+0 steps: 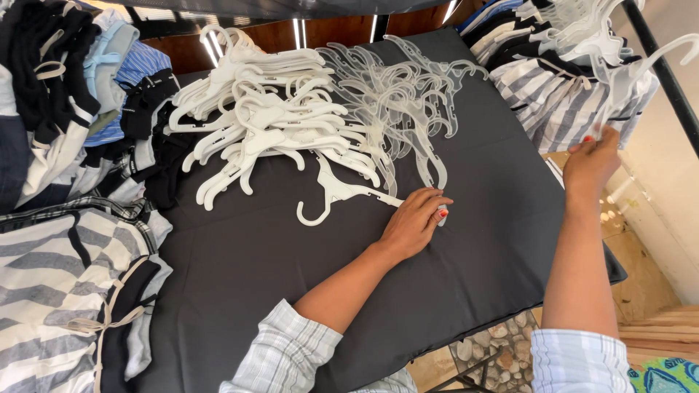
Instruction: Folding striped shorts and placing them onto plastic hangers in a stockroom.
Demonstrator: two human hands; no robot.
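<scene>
Head view: left hand (413,220) fingers press a white hanger (336,193); right hand (590,161) fingers' grip is hidden.

Smooth white plastic hangers (262,124) on matt, seemingly cloth tabletop (291,269).

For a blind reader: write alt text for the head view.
A person's left hand presses a white plastic hanger on a dark table, while the right hand grasps striped garments. Hanger piles and folded clothes surround them.
</scene>
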